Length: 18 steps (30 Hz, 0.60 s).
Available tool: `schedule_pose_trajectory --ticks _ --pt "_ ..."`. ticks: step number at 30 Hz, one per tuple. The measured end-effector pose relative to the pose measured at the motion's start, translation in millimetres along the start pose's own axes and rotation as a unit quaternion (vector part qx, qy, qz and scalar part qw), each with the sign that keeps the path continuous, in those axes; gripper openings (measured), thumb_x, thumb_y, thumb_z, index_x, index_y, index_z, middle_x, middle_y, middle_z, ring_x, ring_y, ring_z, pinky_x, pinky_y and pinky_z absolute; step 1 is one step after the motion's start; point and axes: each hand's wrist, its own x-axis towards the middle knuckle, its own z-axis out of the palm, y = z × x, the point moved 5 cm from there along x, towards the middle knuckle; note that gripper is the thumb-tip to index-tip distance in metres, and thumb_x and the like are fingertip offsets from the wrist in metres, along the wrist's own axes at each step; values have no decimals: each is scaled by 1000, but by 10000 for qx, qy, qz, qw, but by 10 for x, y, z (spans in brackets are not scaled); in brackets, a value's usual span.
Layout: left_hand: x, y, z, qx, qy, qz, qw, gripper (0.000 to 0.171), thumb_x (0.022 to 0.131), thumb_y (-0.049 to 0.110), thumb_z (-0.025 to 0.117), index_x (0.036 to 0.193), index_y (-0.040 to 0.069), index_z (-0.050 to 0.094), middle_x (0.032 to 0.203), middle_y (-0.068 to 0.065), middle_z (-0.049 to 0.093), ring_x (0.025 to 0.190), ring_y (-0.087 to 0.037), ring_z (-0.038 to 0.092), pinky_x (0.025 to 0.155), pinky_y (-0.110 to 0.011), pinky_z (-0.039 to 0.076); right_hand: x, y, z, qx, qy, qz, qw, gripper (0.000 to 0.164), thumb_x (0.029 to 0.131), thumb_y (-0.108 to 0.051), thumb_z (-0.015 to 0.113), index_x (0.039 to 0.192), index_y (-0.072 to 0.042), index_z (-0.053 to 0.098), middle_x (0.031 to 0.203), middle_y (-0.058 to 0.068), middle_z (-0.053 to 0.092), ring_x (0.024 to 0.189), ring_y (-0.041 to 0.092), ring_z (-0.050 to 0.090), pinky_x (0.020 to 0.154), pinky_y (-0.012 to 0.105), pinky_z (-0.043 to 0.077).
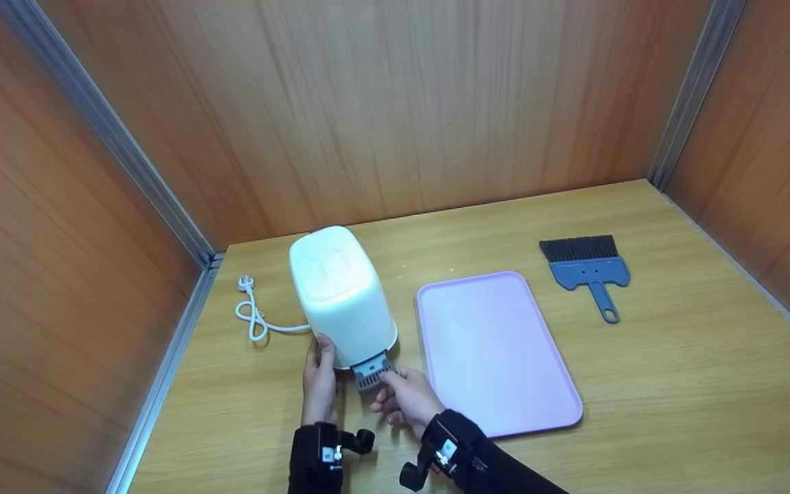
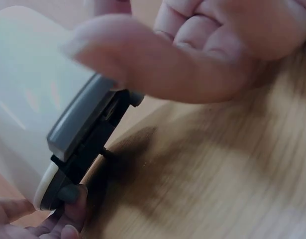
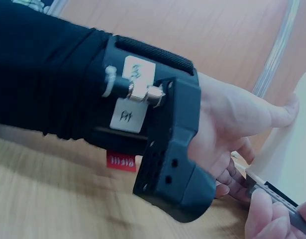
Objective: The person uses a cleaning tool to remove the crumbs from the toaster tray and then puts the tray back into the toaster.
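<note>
A white appliance (image 1: 337, 302) with rounded corners and a white power cord (image 1: 285, 329) sits on the table, its kind not plain. Out of its near end sticks a grey slatted piece (image 1: 372, 372). My left hand (image 1: 318, 384) grips the near left corner, thumb on the white shell (image 2: 23, 124); in the left wrist view the fingertips (image 2: 75, 199) curl in at the black underside (image 2: 88, 159). With thumb and fingers my right hand (image 1: 410, 398) pinches the grey piece at its right edge, and in the right wrist view its fingertips (image 3: 259, 209) show on that piece.
Right of the appliance lies a purple tray (image 1: 491, 350). A blue hand brush (image 1: 583, 271) with black bristles lies farther right. The looped plug end (image 1: 246, 283) rests at the left. Wooden panels (image 1: 395, 103) stand behind and on both sides.
</note>
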Motion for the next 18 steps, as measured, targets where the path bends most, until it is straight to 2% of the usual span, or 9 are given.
schedule_pose_trajectory --ticks 11,18 --pt "8 -8 -1 -31 9 72 10000 96 89 72 42 159 17 7 164 -15 8 150 -38 7 119 -57 13 -106 46 -49 -180 -57 -44 9998 22 99 -26 56 102 -4 57 68 0 59 57 11 64 40 18 46" --pt "19 -20 -3 40 37 47 10000 96 89 74 42 159 18 8 164 -15 11 149 -38 9 118 -59 16 -160 49 -92 -175 -92 71 9998 18 99 -23 55 100 -5 56 69 0 59 56 11 63 41 18 46"
